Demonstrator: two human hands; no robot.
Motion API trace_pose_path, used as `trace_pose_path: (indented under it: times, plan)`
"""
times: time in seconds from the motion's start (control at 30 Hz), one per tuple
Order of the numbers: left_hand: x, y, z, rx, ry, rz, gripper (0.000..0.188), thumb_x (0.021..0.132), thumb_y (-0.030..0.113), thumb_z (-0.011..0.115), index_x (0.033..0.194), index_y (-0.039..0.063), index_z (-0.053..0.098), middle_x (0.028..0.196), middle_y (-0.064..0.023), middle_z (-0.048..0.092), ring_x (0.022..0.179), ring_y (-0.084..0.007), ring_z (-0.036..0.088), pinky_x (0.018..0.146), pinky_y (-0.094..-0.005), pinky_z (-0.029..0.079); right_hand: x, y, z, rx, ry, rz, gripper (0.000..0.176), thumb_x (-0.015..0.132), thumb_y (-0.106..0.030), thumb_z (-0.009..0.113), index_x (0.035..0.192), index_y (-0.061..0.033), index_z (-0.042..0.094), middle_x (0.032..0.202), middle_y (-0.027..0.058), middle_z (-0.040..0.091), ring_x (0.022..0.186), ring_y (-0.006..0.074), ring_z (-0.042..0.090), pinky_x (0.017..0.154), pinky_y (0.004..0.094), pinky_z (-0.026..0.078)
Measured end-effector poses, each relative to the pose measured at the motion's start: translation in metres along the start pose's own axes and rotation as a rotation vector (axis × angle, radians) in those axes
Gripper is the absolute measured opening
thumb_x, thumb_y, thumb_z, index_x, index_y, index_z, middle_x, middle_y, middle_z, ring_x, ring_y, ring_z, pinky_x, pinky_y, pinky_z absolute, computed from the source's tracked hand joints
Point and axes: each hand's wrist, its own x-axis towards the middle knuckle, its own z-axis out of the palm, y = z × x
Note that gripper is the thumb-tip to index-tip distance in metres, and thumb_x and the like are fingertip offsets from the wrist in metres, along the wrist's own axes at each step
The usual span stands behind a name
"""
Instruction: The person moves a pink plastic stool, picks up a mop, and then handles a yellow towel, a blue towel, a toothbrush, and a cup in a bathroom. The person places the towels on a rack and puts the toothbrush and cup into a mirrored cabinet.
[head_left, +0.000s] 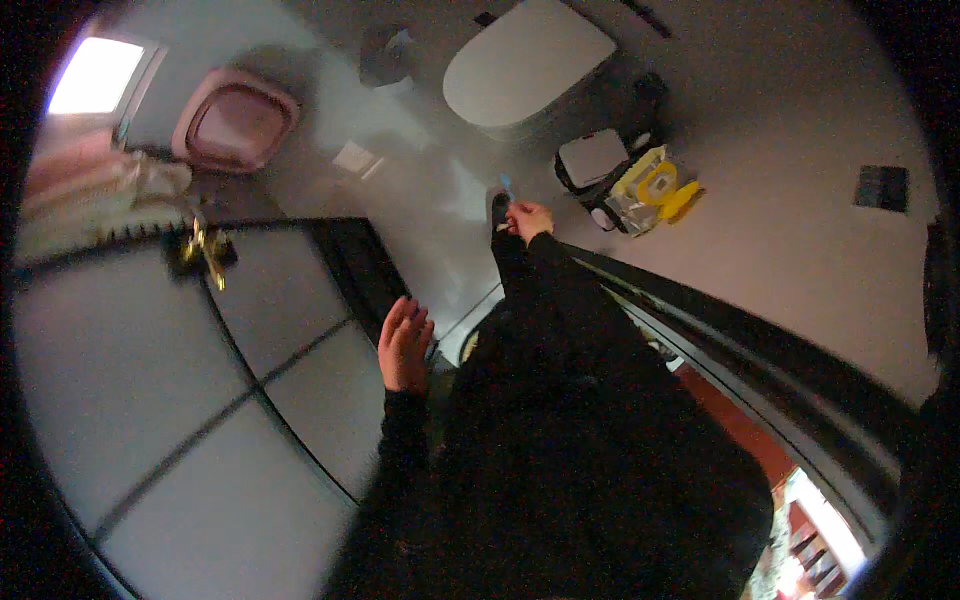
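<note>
My left hand (405, 343) is raised beside the dark edge of a door (315, 360) with pale panels. Its fingers are a little apart and nothing shows in them. Ahead of my body, my right hand (531, 220) has curled fingers above my dark-clad foot (499, 206). A small blue thing (505, 181) shows just beyond these fingers; whether they hold it is too blurred to tell. A brass door handle (206, 251) sits on the door at left.
A toilet with its pale lid down (525, 67) stands ahead. To its right are a small bin (592, 156) and a yellow-and-white packet (645, 187). A pink basin (238, 124), towels (105, 191) and a bright window (96, 75) lie left. A dark door frame (750, 330) runs along the right.
</note>
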Motion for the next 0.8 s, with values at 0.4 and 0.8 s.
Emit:
trace_pose_path:
  times: [0.4, 0.8]
  plan:
    - [0.116, -0.028, -0.013, 0.194, 0.451, -0.473, 0.046, 0.104, 0.022, 0.064, 0.146, 0.008, 0.052, 0.139, -0.0108, 0.061, 0.118, -0.025, 0.064, 0.092, -0.0391, 0.055, 0.361, 0.062, -0.124, 0.505, 0.591, 0.237, 0.021, 0.095, -0.023, 0.062, 0.086, -0.0037, 0.065, 0.066, 0.0113, 0.061, 0.06, 0.0239, 0.058, 0.055, 0.0389, 0.045]
    - [0.216, 0.01, 0.063, 0.555, 0.222, -0.618, 0.023, 0.105, 0.016, 0.061, 0.127, 0.009, 0.063, 0.119, -0.0057, 0.069, 0.106, -0.018, 0.068, 0.086, -0.0355, 0.056, 0.472, 0.13, -0.246, 0.143, 0.695, 0.34, 0.015, 0.094, -0.014, 0.072, 0.095, 0.0008, 0.069, 0.079, 0.0063, 0.066, 0.066, 0.0184, 0.061, 0.061, 0.034, 0.052]
